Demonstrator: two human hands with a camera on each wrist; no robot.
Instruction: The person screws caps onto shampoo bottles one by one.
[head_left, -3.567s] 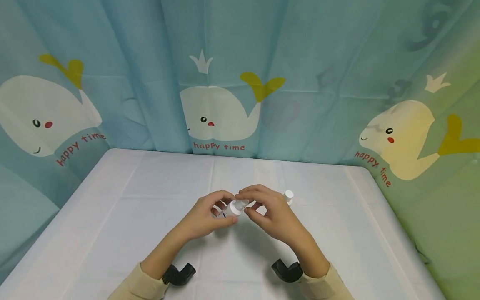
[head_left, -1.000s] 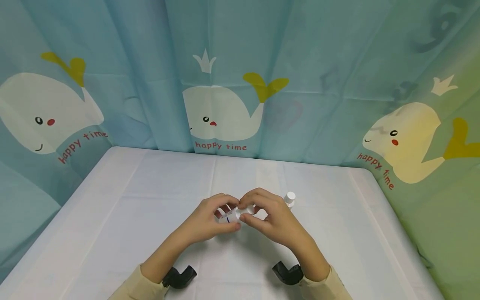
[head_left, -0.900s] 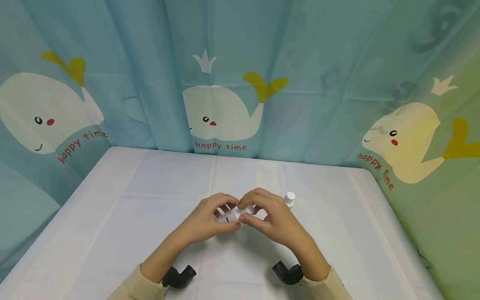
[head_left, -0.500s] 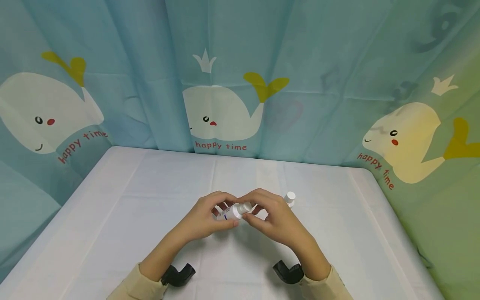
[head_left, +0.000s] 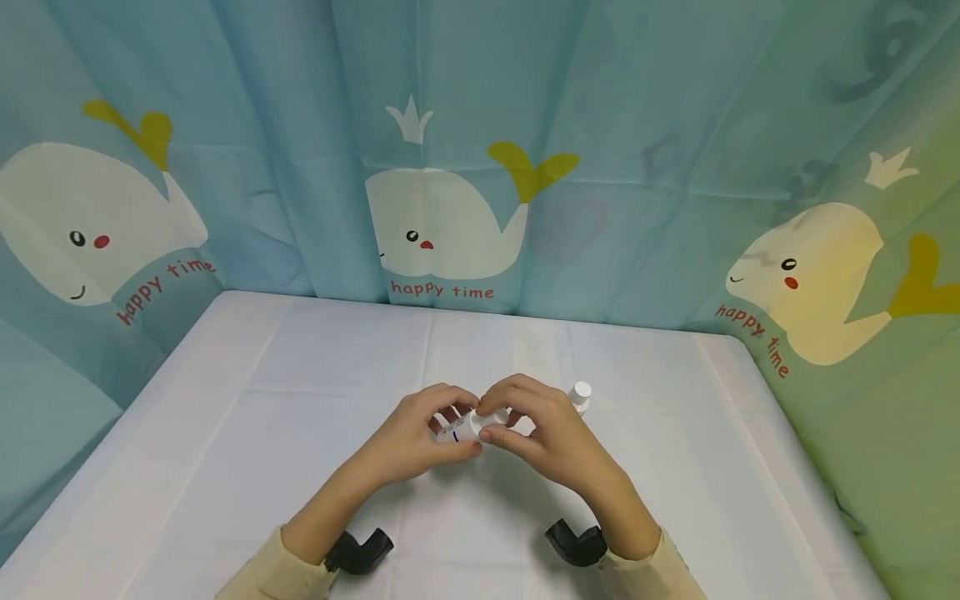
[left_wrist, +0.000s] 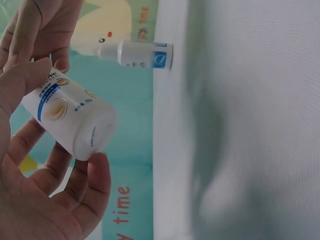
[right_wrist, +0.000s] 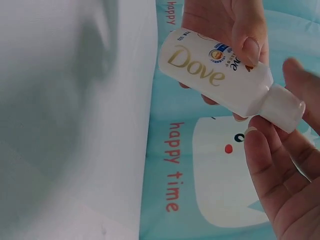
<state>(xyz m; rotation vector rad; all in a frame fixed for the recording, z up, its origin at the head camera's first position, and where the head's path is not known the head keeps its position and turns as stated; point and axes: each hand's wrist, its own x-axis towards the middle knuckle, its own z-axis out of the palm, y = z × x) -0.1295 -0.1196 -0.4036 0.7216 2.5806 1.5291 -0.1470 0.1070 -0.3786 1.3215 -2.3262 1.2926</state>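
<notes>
My left hand (head_left: 408, 442) grips a small white Dove lotion bottle (head_left: 461, 428) above the table, and the bottle lies tilted with its cap end toward the right. At that end, my right hand (head_left: 547, 429) has its thumb and fingers round the whitish cap (right_wrist: 283, 108). The right thumb is blurred in the right wrist view. Gold lettering and a blue printed label show on the bottle's body. In the left wrist view, the left fingers and thumb surround the bottle and its base faces the camera; the right hand hides the cap there.
Behind the right hand, a second small white bottle (head_left: 580, 396) stands upright on the white-covered table (head_left: 315, 367); its blue label shows in the left wrist view. A blue-green curtain (head_left: 630, 242) with whale prints hangs around the table. Black devices (head_left: 577, 543) sit at both wrists.
Half a second ago the right fingers were spread farther from the cap; now they close round it. The bottle has tipped slightly and shifted a little right. The standing bottle stays in place.
</notes>
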